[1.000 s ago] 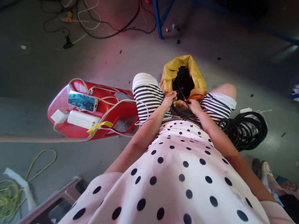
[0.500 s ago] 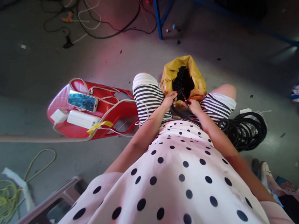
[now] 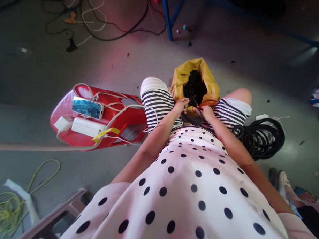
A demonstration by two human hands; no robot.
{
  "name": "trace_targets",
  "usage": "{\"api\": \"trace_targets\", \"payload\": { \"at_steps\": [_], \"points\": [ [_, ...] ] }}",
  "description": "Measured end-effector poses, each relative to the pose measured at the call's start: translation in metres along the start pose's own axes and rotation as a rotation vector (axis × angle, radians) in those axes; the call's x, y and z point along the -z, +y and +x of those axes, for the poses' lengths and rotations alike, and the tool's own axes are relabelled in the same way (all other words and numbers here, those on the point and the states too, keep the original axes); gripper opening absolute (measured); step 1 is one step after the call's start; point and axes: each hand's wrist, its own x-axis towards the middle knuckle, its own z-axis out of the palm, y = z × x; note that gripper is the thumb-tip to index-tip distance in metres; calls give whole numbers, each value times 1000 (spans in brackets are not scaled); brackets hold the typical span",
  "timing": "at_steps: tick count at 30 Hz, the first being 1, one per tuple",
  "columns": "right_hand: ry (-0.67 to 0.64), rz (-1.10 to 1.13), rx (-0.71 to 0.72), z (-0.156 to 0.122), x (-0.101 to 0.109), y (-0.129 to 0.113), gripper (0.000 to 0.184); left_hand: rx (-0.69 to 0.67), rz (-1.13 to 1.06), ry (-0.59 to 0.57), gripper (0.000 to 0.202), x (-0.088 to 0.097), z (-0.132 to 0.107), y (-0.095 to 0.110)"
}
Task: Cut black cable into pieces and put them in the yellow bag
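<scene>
My left hand (image 3: 181, 105) is closed on a black rubber strip (image 3: 186, 118) that runs back toward my lap. Close to its right, my right hand (image 3: 206, 112) is wrapped round a pair of scissors (image 3: 197, 103), whose thin blades point away from me, toward the left hand. Both hands are over the near rim of a yellow bag (image 3: 179, 77) standing between my knees. Inside the bag is a heap of small black pieces (image 3: 191, 86). A coil of black strip (image 3: 266, 139) lies by my right thigh. The fingertips are too small to make out exactly.
On my left, a red plastic stool (image 3: 117, 122) bears a phone (image 3: 87, 107), a white power bank (image 3: 88, 126) and cables. Blue metal legs (image 3: 167, 18) and loose cables lie ahead. A tangled yellow-green cord (image 3: 7, 208) is at lower left. Another person's foot (image 3: 283, 179) shows at lower right.
The view has shifted very slightly. Both hands keep nearly the same place at the bag's near rim, and less of the scissors' orange handle shows.
</scene>
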Motion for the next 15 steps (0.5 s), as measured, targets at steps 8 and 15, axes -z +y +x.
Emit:
{"api": "trace_targets", "payload": {
  "at_steps": [8, 15],
  "points": [
    [-14, -33, -24, -1, 4, -6, 71, 35, 94, -75, 3, -1, -7, 5],
    [-43, -69, -33, 1, 4, -5, 75, 64, 91, -79, 6, -2, -9, 6]
  ]
}}
